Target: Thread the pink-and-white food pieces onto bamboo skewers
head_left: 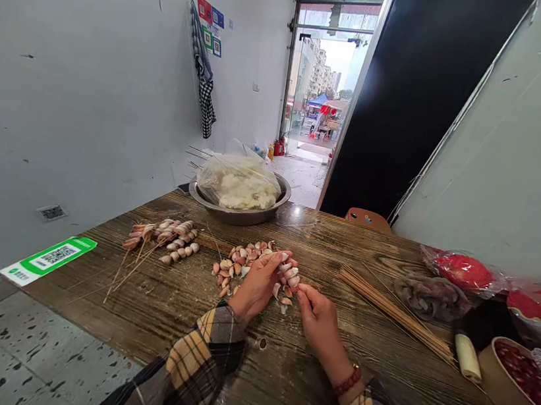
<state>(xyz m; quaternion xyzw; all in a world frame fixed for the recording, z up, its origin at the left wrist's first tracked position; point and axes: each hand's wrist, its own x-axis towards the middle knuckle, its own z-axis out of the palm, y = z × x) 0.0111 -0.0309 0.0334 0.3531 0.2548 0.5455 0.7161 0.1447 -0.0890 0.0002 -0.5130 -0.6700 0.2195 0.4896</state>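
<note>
My left hand (258, 285) is closed around a skewer of garlic cloves (290, 273), with its fingers behind the row and the thumb on top. My right hand (319, 316) pinches at the near end of the same row; the stick itself is mostly hidden by the fingers. Loose garlic cloves (226, 268) lie in a pile beside and beyond my left hand. To the left, several finished garlic skewers (180, 244) rest in a heap, their sticks pointing toward me. A bundle of bare bamboo skewers (395, 314) lies right of my right hand.
A metal basin (236, 216) holding a plastic bag of pale, fluffy food (243, 185) stands at the table's far edge. On the right are a grey cloth (431, 297), a red wrapped bundle (468, 272) and a tub of dark red fruit (507, 393). A QR-code card (51, 260) lies at the left edge.
</note>
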